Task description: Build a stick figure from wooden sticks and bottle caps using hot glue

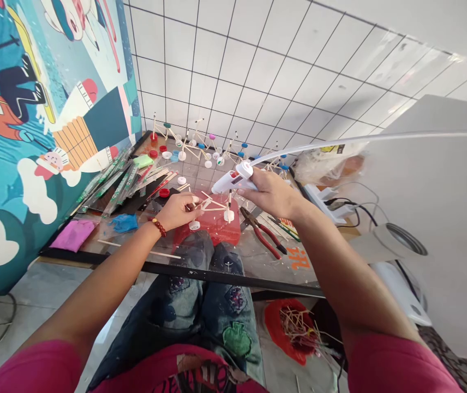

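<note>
My right hand [273, 192] is wrapped round a white hot glue gun [229, 180], whose nozzle points left and down. From its back a long translucent glue stick [340, 140] runs off to the right. Below the gun is a small frame of thin wooden sticks [216, 206], with a white bottle cap [228, 216] at its right end and a dark-tipped upright. My left hand [179, 209] is closed, fingertips pinched on the frame's left side. Another white cap [194, 225] sits under those fingers. The frame is over a red translucent mat [217, 232].
Red-handled pliers [264, 234] lie right of the mat. Several similar stick models [211, 144] line the back. Wrapped stick bundles [113, 180], a blue lump [124, 222] and a pink packet [73, 234] are left. A power strip [327, 202] stands right; a red bag of sticks [293, 330] is below.
</note>
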`<state>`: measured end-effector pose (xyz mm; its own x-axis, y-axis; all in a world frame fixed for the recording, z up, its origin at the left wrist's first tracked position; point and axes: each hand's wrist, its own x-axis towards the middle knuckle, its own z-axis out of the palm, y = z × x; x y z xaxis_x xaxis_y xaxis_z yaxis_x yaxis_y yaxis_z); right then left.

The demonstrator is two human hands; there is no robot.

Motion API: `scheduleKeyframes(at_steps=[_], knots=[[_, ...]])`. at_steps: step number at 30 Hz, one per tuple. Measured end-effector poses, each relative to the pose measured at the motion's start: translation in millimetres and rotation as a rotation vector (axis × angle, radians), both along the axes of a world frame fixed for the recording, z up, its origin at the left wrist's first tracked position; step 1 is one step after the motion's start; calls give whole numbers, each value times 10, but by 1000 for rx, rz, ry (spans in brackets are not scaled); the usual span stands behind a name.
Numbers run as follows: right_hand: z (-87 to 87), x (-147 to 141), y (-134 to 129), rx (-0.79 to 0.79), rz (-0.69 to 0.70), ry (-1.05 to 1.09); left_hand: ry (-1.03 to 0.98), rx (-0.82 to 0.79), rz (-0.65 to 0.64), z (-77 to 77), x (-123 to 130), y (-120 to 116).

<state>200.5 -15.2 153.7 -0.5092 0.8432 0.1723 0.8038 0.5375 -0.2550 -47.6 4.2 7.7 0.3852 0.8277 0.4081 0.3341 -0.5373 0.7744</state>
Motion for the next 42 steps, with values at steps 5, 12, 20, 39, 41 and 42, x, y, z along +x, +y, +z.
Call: scheduleKeyframes(at_steps=[5, 12, 20, 39, 41, 42], knots=[[6, -4, -8, 27, -50, -89, 0, -6, 2, -3, 1, 6], [-4, -32, -11, 27, -87, -129, 4, 5, 4, 11, 5, -5], [9, -49, -48, 18, -70, -136, 9, 12, 7, -5, 3, 0], [27, -11, -57, -39, -4, -14, 14, 1, 5, -9, -5, 11], [10, -25, -60, -39, -33, -45, 11, 2, 7, -8, -4, 11], [6, -31, -62, -43, -44, -64, 10, 0, 8, -6, -2, 11]])
